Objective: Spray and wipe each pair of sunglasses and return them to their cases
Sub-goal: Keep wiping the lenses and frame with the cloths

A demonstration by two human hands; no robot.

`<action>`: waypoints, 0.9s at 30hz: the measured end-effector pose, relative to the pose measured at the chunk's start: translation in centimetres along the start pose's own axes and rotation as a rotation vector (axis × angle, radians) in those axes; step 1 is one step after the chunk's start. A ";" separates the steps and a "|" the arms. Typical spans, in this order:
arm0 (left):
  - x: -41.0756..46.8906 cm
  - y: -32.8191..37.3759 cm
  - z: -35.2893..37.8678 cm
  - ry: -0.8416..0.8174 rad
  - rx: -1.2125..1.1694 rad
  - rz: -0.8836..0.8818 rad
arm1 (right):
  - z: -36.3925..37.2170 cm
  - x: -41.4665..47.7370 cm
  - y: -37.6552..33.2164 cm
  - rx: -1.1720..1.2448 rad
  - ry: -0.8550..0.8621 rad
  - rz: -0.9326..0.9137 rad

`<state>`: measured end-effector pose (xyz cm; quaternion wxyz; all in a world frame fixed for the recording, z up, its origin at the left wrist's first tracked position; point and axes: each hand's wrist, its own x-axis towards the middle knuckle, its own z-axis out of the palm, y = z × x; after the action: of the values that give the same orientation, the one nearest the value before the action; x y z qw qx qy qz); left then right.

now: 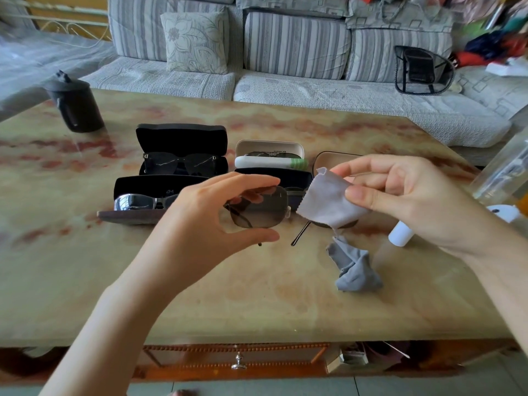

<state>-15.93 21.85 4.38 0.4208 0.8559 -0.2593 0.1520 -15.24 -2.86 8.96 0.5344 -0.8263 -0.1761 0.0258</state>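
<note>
Left hand point(205, 221) pinches sunglasses point(261, 208), right hand point(405, 195) cloth point(328, 202); rear black case point(183, 137) holds dark pair point(180, 164).

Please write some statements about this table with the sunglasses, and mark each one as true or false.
1. The left hand holds sunglasses by one lens. True.
2. The right hand holds the spray bottle. False: it pinches a light cloth; the white bottle is on the table.
3. The rear black case is closed. False: it is open, with dark sunglasses inside.
4. A crumpled grey cloth lies on the table. True.
5. The dark mug stands beside the right hand. False: it stands at the table's far left corner.
</note>
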 end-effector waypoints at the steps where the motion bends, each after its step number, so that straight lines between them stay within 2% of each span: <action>1: 0.0 0.0 0.0 0.014 -0.014 0.003 | -0.1 0.0 0.1 -0.006 -0.002 0.002; 6: 0.1 -0.2 -0.3 0.039 -0.025 -0.009 | -0.2 -0.4 -0.1 0.029 -0.128 0.011; 12: 0.0 0.1 -0.5 0.035 -0.031 -0.018 | -0.7 -0.8 -0.1 -0.007 -0.168 0.016; 17: 0.0 0.0 -0.3 0.037 -0.011 -0.029 | 0.2 -1.1 -0.2 -0.100 -0.100 0.007; 21: -0.1 0.2 -0.1 0.033 -0.017 -0.031 | 1.0 -0.9 -0.1 -0.060 0.020 0.005; 27: -0.1 0.2 0.2 0.022 -0.028 -0.012 | 1.8 -0.1 0.8 -0.097 0.085 -0.021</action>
<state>-16.10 21.62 4.41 0.4365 0.8498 -0.2515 0.1551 -15.56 -1.59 7.42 0.5009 -0.8497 -0.1629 -0.0234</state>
